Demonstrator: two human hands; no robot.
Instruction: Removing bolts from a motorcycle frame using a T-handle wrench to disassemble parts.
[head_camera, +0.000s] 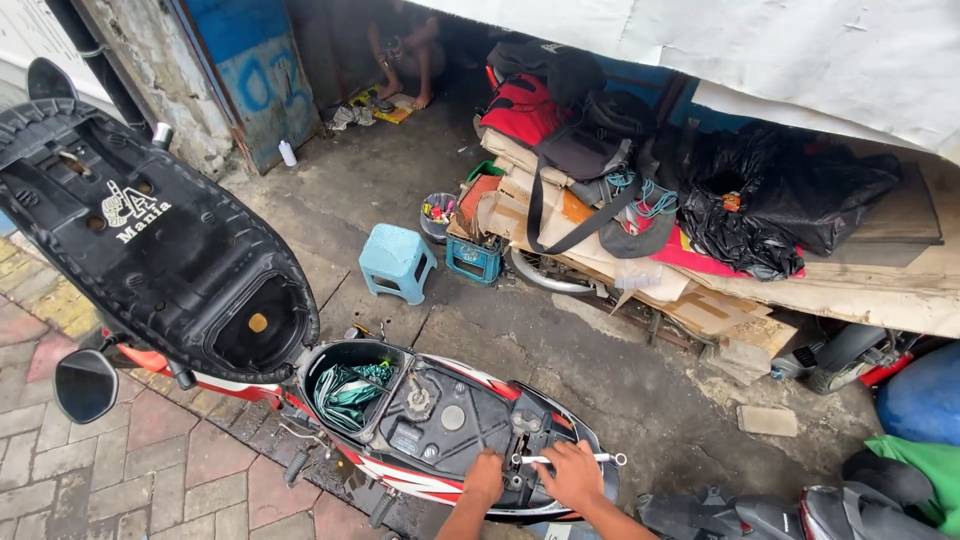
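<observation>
A red and white scooter (440, 470) stands below me with its black seat (150, 240) tipped up, showing the underside. The storage tub (350, 390) holds a folded green cloth. My right hand (572, 475) grips a silver wrench (568, 459) lying across the rear of the frame. My left hand (485, 478) presses on the black rear part of the scooter just beside it, fingers curled down; whether it holds anything I cannot tell.
A light blue plastic stool (397, 262) stands on the concrete. Behind it lie stacked cardboard (600, 255), bags and black plastic sacks (770, 200). A person (405, 55) squats at the far wall. Brick paving (150, 470) lies at left, another scooter (800, 510) at lower right.
</observation>
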